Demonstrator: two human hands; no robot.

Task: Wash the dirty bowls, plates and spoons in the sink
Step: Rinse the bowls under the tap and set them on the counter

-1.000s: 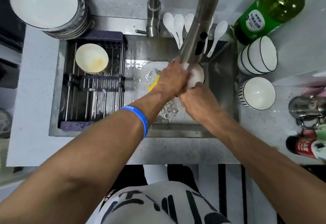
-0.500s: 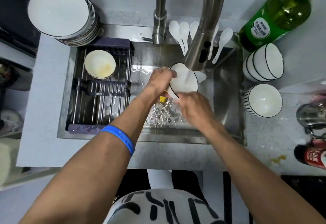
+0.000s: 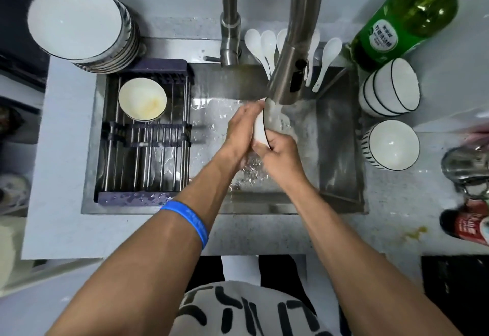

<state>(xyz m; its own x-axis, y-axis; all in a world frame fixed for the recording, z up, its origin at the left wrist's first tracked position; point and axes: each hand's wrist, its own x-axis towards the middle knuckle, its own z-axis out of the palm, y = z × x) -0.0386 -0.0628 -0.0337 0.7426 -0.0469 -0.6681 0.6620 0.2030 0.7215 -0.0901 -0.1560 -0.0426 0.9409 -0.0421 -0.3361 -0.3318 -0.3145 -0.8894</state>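
Both hands hold 1 white bowl [image 3: 260, 126] over the middle of the sink [image 3: 338, 150], right under the big tap head [image 3: 287, 81]. The bowl is tipped on its side, with its open part facing right. Water runs into it and splashes below. The left hand [image 3: 242, 129] is wrapped round the back of the bowl. The right hand [image 3: 280, 150] grips the low rim, with its fingers curled on the edge.

A dark rack [image 3: 144, 134] sits in the left part of the sink. 1 dirty bowl [image 3: 143, 98] with a yellow stain rests on it. A stack of plates [image 3: 79, 23] stands on the counter at the back left. White spoons [image 3: 264, 47] lie behind the tap. On the right are stacked bowls lying on their side [image 3: 391, 89] and 1 upright bowl [image 3: 391, 145]. A green bottle [image 3: 404, 15] lies behind them. The left arm wears a blue wristband [image 3: 189, 219].
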